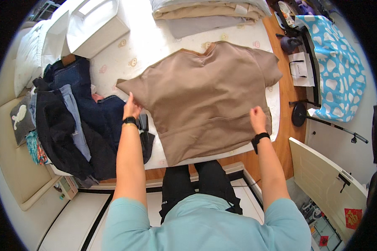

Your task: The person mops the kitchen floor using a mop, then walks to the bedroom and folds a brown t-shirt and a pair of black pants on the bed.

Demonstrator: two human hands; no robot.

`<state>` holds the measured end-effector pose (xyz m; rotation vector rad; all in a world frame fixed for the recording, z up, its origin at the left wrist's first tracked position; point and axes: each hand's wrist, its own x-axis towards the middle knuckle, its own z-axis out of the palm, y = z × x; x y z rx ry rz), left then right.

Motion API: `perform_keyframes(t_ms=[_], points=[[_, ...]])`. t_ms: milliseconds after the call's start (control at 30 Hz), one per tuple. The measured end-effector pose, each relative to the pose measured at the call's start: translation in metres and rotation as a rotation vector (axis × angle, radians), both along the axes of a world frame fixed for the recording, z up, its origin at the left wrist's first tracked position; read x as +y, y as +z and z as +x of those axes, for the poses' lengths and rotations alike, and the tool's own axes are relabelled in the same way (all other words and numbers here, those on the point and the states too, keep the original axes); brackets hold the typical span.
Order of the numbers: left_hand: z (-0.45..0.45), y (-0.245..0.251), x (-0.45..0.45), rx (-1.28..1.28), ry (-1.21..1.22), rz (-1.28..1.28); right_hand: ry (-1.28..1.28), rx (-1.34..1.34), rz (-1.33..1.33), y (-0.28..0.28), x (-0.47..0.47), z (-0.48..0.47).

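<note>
A brown short-sleeved top [204, 91] lies spread out on the bed [113, 70], its neckline pointing away from me and its hem towards me. My left hand [132, 108] is at the edge of the left sleeve, fingers partly spread; whether it pinches the fabric is not clear. My right hand [258, 119], fingers curled, is over the right side of the top near the hem; it may be holding the cloth, but the fingertips are hidden. The top's body shows soft wrinkles and a seam across its lower part.
Dark jeans [78, 78] and black garments [55, 125] are heaped at the left. A white fabric box [97, 31] stands at the back left. Folded bedding [207, 12] lies at the far edge. At the right are a paper bag [301, 69] and a door [326, 169].
</note>
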<state>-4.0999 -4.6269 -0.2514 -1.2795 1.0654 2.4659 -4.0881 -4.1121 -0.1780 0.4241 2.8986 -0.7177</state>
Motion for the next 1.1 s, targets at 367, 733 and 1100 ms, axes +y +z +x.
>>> perform_keyframes(t_ms=[367,733,1100], points=[[-0.019,0.056,-0.057,0.225,0.195,-0.193,0.527,-0.446,-0.179,-0.023,-0.148,0.077],[0.154,0.006,0.043,-0.202,-0.751,-0.330,0.237,0.051,0.290,0.000,0.013,-0.012],[0.126,-0.011,0.074,-0.693,-0.719,-0.329,-0.054,-0.533,0.247,-0.054,0.130,-0.078]])
